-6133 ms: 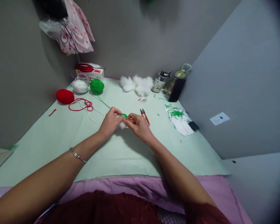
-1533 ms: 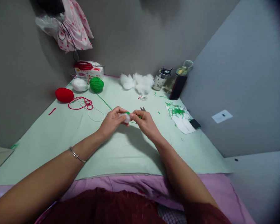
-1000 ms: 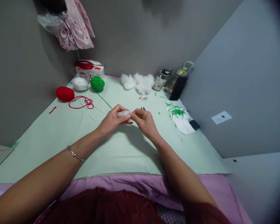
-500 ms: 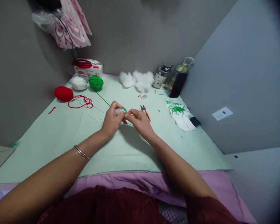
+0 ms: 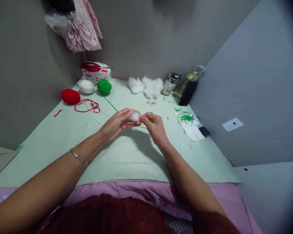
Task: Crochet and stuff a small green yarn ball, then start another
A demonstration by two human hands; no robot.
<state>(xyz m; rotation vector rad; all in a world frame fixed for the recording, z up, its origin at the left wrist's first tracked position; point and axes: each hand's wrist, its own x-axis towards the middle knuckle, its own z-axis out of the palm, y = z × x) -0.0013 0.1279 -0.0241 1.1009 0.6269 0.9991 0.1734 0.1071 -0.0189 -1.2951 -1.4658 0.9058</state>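
Observation:
Between the fingers and thumb of my left hand [image 5: 118, 123] is a small white, fluffy stuffed piece [image 5: 134, 117] with a bit of green at its edge. My right hand [image 5: 155, 126] touches the right side of this piece, thumb and fingers pinched together. Something small and yellow shows beneath those fingertips, but its kind is unclear. A strand of green yarn [image 5: 111, 104] runs from the green yarn ball [image 5: 104, 87] toward my left hand. A thin green strand also shows below my fingertips.
Red [image 5: 70, 97] and white yarn balls [image 5: 86, 86] lie at the left, with loose strands in front. White stuffing [image 5: 152, 87] sits at the back. A cup of tools [image 5: 169, 86], a bottle [image 5: 192, 76], a phone [image 5: 188, 93] and green yarn scraps [image 5: 186, 118] are at the right.
My left hand has opened its grip and turned, showing more of the white piece. Both hands sit slightly further right in view. The orange-handled snips are now mostly hidden behind my right hand.

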